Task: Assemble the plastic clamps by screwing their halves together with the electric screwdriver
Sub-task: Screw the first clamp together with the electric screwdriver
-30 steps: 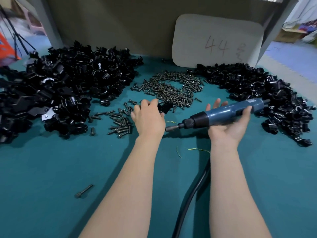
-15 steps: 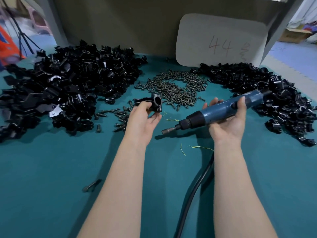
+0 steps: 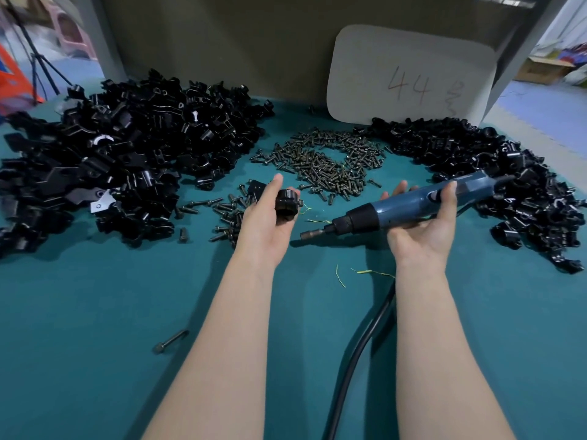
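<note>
Holds a small round black plastic clamp [image 3: 287,203] in the left hand [image 3: 266,230], palm up, fingers curled around it, above the middle of the teal table surface [image 3: 95,312]. Cradles a blue electric screwdriver [image 3: 409,206] in the right hand [image 3: 422,230], thumb hooked over the barrel, bit pointing toward the clamp but apart from it. Toward the far edge: a heap of dark metal screws [image 3: 330,163], between a left pile of black plastic clamp parts [image 3: 120,160] and a right pile [image 3: 508,179].
</note>
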`<state>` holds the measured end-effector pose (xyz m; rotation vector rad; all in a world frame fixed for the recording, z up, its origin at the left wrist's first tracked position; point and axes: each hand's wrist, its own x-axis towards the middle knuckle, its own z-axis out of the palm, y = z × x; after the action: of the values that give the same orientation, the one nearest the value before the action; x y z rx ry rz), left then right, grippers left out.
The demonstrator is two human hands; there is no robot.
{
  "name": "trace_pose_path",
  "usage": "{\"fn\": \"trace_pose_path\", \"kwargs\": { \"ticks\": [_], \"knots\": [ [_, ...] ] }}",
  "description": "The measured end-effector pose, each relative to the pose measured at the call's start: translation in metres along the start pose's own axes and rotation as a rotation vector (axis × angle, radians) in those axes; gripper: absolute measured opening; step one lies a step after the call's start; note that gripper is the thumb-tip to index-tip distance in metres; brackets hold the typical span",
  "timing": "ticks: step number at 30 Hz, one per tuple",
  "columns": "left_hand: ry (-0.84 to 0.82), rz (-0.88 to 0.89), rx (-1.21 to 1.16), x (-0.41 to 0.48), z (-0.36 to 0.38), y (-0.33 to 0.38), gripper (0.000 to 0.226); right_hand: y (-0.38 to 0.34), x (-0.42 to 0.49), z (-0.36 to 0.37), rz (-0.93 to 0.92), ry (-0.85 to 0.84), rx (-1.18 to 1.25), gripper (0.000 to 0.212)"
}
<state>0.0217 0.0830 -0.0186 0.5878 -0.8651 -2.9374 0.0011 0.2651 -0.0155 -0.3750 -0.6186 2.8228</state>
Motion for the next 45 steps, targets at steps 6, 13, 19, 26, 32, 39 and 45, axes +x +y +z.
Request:
{"fn": "trace_pose_path", "kwargs": {
  "ticks": [6, 13, 19, 26, 32, 39, 45],
  "knots": [
    [0.143, 0.125, 0.105, 0.000, 0.002, 0.002, 0.043, 0.000, 0.001, 0.001, -0.008, 0.023, -0.013, 0.044],
    [0.219, 0.466, 0.778, 0.000, 0.003, -0.005, 0.024, 0.001, 0.002, 0.001, -0.039, 0.075, -0.019, 0.051],
    [0.186, 0.376, 0.686, 0.005, -0.006, -0.005, 0.015, 0.000, 0.003, 0.000, -0.107, 0.118, 0.120, 0.049],
    [0.071, 0.383, 0.591, 0.005, -0.004, -0.006, 0.017, 0.001, 0.002, -0.003, -0.111, 0.158, 0.204, 0.028],
    [-0.023, 0.135, 0.242, 0.004, -0.002, -0.002, 0.027, 0.002, 0.001, -0.001, -0.112, 0.158, 0.233, 0.027],
    [-0.015, 0.064, 0.112, 0.001, -0.001, 0.001, 0.018, 0.002, 0.001, -0.002, -0.113, 0.122, 0.240, 0.028],
    [-0.027, 0.095, 0.142, 0.002, -0.003, -0.002, 0.021, 0.002, 0.001, 0.000, -0.127, 0.129, 0.239, 0.032]
  ]
}}
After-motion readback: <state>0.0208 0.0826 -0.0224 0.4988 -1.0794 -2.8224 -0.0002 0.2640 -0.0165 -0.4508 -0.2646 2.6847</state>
